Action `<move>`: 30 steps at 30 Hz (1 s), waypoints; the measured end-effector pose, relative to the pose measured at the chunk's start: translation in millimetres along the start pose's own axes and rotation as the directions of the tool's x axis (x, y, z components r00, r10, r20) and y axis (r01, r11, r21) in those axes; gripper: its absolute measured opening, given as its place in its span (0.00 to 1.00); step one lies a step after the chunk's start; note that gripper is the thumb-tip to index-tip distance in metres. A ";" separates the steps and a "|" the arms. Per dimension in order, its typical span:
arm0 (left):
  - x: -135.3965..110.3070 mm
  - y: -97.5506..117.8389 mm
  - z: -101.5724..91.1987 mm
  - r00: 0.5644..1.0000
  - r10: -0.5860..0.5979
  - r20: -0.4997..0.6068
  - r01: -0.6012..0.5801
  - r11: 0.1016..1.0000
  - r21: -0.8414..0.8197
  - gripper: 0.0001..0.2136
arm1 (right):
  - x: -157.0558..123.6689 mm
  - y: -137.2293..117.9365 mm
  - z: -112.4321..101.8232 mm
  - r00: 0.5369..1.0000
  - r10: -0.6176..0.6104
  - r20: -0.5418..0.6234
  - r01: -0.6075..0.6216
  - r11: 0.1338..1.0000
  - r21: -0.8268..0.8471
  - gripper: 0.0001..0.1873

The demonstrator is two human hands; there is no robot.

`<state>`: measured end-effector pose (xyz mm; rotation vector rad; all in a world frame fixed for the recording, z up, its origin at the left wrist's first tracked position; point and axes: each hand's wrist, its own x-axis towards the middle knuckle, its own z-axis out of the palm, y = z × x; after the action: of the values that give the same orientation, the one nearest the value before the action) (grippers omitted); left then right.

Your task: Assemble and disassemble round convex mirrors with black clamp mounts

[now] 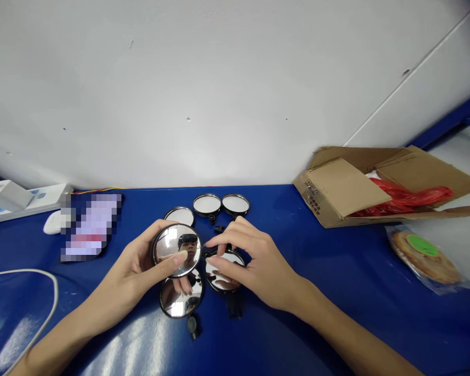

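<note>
My left hand [149, 261] grips a round black-rimmed mirror [168, 248], thumb across its glass and fingers behind it. Close to the mirror's right edge, my right hand [254, 256] curls its thumb and forefinger around a small dark part, too small to make out. Below the held mirror lies another round mirror [176, 305] with a black mount [194, 327]. A further mirror [223, 274] rests under my right hand, partly covered by the fingers. Behind the hands are three more mirrors, at left [179, 215], middle [207, 204] and right [235, 204].
On the blue table [290, 334], a phone [92, 224], a white mouse-like object [54, 222] and a power strip [43, 198] sit at left, with a white cable [55, 292]. An open cardboard box [344, 188] holding red plastic [407, 196] and a wrapped round item [426, 256] occupy the right.
</note>
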<state>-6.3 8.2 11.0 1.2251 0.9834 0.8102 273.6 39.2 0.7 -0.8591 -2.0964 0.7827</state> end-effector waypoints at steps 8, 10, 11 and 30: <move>0.2 -4.9 1.4 1.000 0.005 0.016 -0.005 1.000 -0.020 0.17 | -2.5 3.0 10.3 0.958 -0.286 -0.014 0.277 0.938 -0.210 0.07; 0.3 -3.4 2.6 1.000 -0.005 0.019 0.006 1.000 -0.030 0.17 | -2.1 3.3 10.2 0.949 -0.316 0.008 0.307 0.917 -0.254 0.05; 0.3 -2.4 3.1 1.000 -0.009 0.013 0.010 0.999 -0.033 0.18 | -1.5 3.1 9.8 0.946 -0.324 0.010 0.315 0.912 -0.263 0.05; -3.1 0.8 -5.9 0.993 0.021 0.120 -0.053 0.962 0.268 0.16 | 52.7 0.9 16.3 0.998 0.028 -0.061 -0.051 0.908 -0.417 0.11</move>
<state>-12.9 7.7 12.0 1.5127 1.0009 0.6381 233.9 76.0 11.6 -1.1372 -2.2405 0.3208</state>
